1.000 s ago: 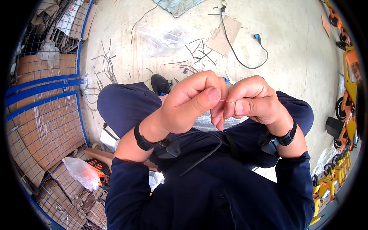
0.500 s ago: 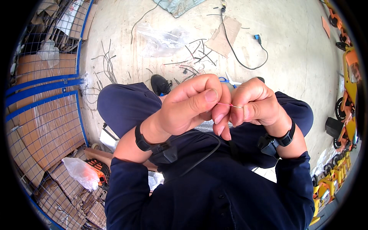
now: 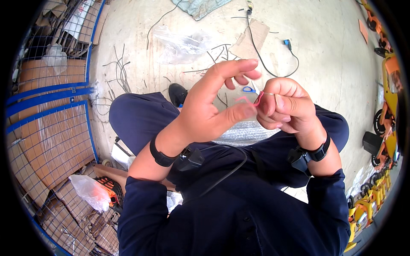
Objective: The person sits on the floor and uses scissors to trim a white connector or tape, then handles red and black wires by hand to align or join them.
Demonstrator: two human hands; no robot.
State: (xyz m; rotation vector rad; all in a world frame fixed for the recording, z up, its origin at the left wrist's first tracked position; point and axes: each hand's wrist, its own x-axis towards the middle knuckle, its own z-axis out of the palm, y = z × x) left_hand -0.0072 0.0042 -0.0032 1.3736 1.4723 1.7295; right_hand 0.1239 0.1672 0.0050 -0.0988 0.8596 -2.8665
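Observation:
My right hand is closed in a pinch on a thin red wire. A pale, fine end sticks out at its thumb and forefinger, and the red part bends down and trails leftward, blurred at its tip. Beside it my left hand is open, thumb and fingers spread wide around the loose end, with nothing gripped. Below both hands, a silvery, crinkled sheet lies between my legs. Just beyond the wire show the blue-handled scissors, partly hidden by my right hand.
Cut black cable pieces litter the floor, near a clear plastic sheet and a cardboard piece. A black cable with a blue connector curves ahead. A blue mesh cage holds cardboard at left; yellow-orange wheeled items line the right.
My left hand has let go of the red wire, opened and moved up and left. The right hand keeps its pinch, rolled slightly, and the red end hangs free.

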